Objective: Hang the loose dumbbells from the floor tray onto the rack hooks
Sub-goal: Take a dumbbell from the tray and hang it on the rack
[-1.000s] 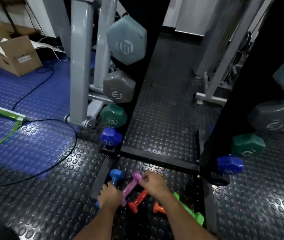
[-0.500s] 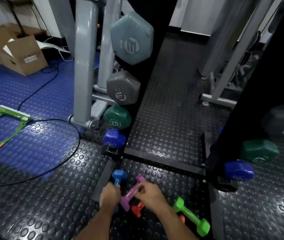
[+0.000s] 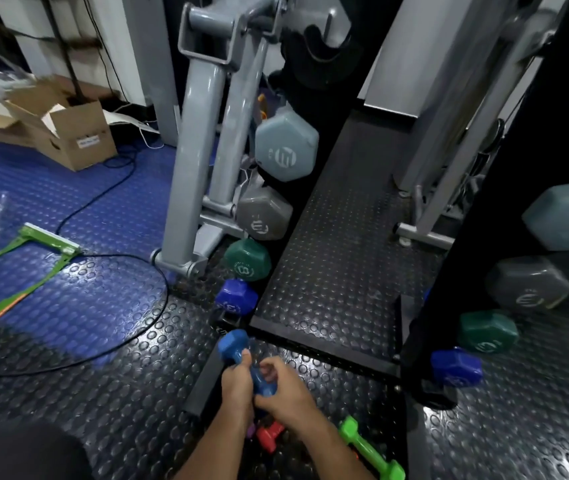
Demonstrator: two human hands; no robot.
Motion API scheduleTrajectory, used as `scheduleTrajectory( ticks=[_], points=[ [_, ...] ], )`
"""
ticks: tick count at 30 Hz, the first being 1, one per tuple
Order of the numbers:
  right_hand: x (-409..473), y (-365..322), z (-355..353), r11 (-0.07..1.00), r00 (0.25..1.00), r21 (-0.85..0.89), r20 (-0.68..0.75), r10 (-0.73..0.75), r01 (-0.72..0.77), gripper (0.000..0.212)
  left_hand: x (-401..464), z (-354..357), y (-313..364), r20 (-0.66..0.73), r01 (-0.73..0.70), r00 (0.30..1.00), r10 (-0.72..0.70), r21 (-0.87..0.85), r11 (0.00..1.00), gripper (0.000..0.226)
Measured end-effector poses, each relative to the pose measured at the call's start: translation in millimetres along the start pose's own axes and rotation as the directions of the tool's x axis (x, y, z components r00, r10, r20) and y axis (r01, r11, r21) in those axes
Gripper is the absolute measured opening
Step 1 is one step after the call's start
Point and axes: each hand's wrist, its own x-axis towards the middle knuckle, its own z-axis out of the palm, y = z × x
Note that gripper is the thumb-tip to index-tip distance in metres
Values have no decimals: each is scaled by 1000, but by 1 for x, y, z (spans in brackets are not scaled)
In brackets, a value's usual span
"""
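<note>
A small blue dumbbell point(image 3: 233, 346) is held just above the black floor tray point(image 3: 203, 382), tilted with one head up and to the left. My left hand point(image 3: 238, 384) grips its handle, thumb near the upper head. My right hand point(image 3: 285, 398) curls its fingers round the lower part of the same dumbbell. Under my hands lie a red dumbbell point(image 3: 269, 436), a sliver of a purple one point(image 3: 250, 432), and a green dumbbell point(image 3: 366, 448) to the right. The black rack point(image 3: 328, 98) stands straight ahead.
On the rack's left side hang a pale blue point(image 3: 286, 147), a grey point(image 3: 264, 216), a green point(image 3: 247, 259) and a violet-blue dumbbell point(image 3: 236, 297); a matching column hangs on the right point(image 3: 456, 367). A grey machine frame point(image 3: 189, 168), a black cable point(image 3: 110, 348) and a cardboard box point(image 3: 68, 133) lie left.
My right hand let go of the purple dumbbell and moved onto the blue one. The blue dumbbell has risen off the tray in my left hand. The view tilted upward.
</note>
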Motion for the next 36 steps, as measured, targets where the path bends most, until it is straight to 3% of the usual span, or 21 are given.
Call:
scheduleTrajectory(
  ticks=[6, 12, 17, 22, 26, 29, 32, 34, 36],
  points=[
    [-17, -31, -45, 992, 996, 111, -82, -48, 56, 59, -64, -3, 42, 139, 137, 985, -98, -310, 941, 51],
    [-36, -88, -101, 971, 957, 3, -170, -234, 238, 68, -100, -8, 89, 139, -18, 987, 85, -427, 904, 24],
    [-50, -129, -128, 904, 892, -71, -147, -427, 421, 69, -129, -8, 130, 64, -133, 979, 194, -525, 841, 20],
    [-72, -185, -153, 796, 749, -148, -273, -604, 587, 67, -159, -14, 174, 103, -179, 952, 290, -580, 795, 34],
    [-95, -245, -174, 681, 598, -243, -337, -727, 691, 65, -192, -21, 223, 234, -190, 871, 431, -648, 737, 38],
    [-109, -282, -190, 567, 489, -439, -286, -824, 698, 65, -206, -31, 258, 370, -19, 848, 380, -695, 719, 51],
    [-116, -302, -199, 456, 420, -600, -211, -883, 658, 65, -215, -37, 282, 486, 208, 803, 345, -771, 602, 58],
    [-116, -307, -204, 438, 398, -615, -212, -893, 655, 65, -215, -33, 289, 478, 193, 797, 369, -781, 594, 54],
    [-116, -311, -210, 492, 404, -556, -283, -870, 670, 68, -214, -25, 299, 452, 110, 792, 410, -767, 632, 51]
  ],
)
